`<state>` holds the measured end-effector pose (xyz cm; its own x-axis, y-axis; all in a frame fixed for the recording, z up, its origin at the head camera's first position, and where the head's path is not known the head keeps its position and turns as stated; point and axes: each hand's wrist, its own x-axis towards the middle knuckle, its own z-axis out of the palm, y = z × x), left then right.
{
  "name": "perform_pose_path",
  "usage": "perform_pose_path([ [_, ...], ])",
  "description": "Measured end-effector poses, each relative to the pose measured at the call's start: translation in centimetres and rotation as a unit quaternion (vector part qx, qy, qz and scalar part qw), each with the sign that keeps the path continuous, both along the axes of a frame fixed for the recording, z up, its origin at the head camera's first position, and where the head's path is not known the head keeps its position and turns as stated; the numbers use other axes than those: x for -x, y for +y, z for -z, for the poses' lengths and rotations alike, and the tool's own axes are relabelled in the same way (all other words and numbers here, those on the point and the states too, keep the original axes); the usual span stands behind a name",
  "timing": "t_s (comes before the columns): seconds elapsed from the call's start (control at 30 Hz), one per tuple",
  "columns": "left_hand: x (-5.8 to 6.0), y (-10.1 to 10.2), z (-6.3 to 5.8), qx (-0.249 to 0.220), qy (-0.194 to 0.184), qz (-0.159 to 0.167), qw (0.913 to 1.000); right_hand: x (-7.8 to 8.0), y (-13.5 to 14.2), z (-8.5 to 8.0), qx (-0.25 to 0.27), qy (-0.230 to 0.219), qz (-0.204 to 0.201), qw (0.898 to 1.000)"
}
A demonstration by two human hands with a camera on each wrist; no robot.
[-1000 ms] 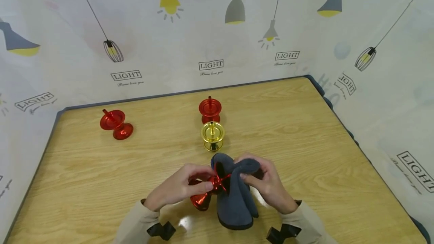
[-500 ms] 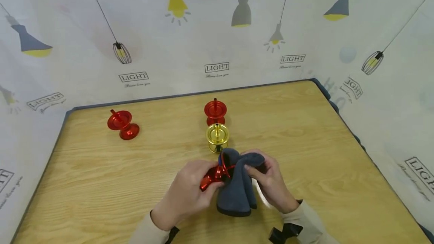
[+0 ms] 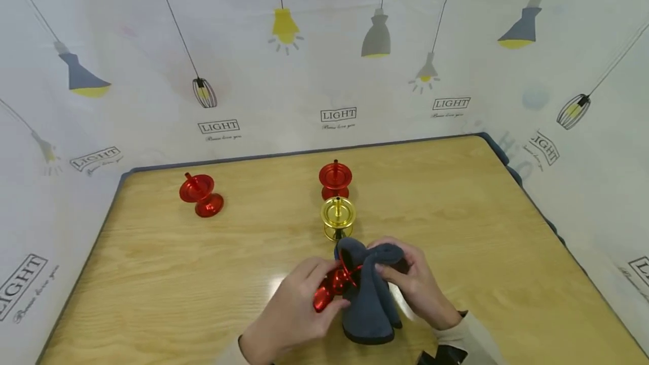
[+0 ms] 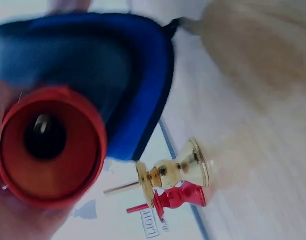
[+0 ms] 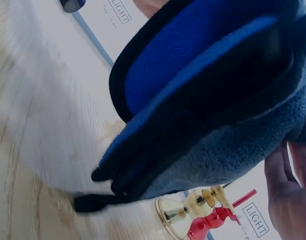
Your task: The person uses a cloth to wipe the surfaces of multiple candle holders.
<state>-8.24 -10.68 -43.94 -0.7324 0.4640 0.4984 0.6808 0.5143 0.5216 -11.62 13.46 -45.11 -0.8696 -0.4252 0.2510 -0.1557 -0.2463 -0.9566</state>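
In the head view my left hand (image 3: 299, 308) grips a shiny red candlestick (image 3: 324, 296), tilted with its dish end toward the cloth. Its hollow round base (image 4: 53, 187) faces the left wrist camera. My right hand (image 3: 416, 283) pinches a folded grey-blue cloth (image 3: 367, 320) with a dark edge, which lies against the candlestick's dish and hides part of it. The right wrist view shows the cloth's bright blue inner side (image 5: 167, 75). Just beyond the cloth stands a gold candlestick (image 3: 338, 214).
A red candlestick (image 3: 335, 176) stands upright right behind the gold one. Another red candlestick (image 3: 198, 189) stands at the far left of the wooden table (image 3: 203, 275). A pale backdrop (image 3: 284, 83) printed with lamps rises along the table's back and sides.
My left hand has shifted from the candlestick's upper part to wrap more around its base, and the candlestick has turned. The right hand keeps the cloth. The head view has swung slightly left and up.
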Motion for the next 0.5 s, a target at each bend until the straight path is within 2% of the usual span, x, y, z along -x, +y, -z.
perform_pose_path([
  [0.07, -0.28, 0.62, 0.25, 0.030, 0.085, -0.037, 0.9952, -0.21, 0.11, -0.12, -0.007, -0.010, 0.020, 1.000],
  [0.17, -0.47, 1.19, 0.46, 0.051, 0.139, -0.075, 0.9861, -0.47, 0.13, -0.19, -0.015, -0.018, 0.037, 0.999],
  [0.27, -0.68, 1.30, 0.62, 0.059, 0.149, -0.100, 0.9819, -0.54, 0.01, -0.17, -0.016, -0.020, 0.040, 0.999],
  [0.37, -0.69, 1.16, 0.66, 0.050, 0.160, -0.107, 0.9800, -0.41, -0.13, -0.19, -0.015, -0.025, 0.035, 0.999],
  [0.43, -0.62, 0.98, 0.52, 0.037, 0.148, -0.098, 0.9835, -0.27, -0.16, -0.22, -0.012, -0.027, 0.028, 0.999],
  [0.5, -0.50, 0.70, 0.20, 0.011, 0.103, -0.070, 0.9922, -0.06, -0.13, -0.28, -0.010, -0.019, 0.015, 1.000],
])
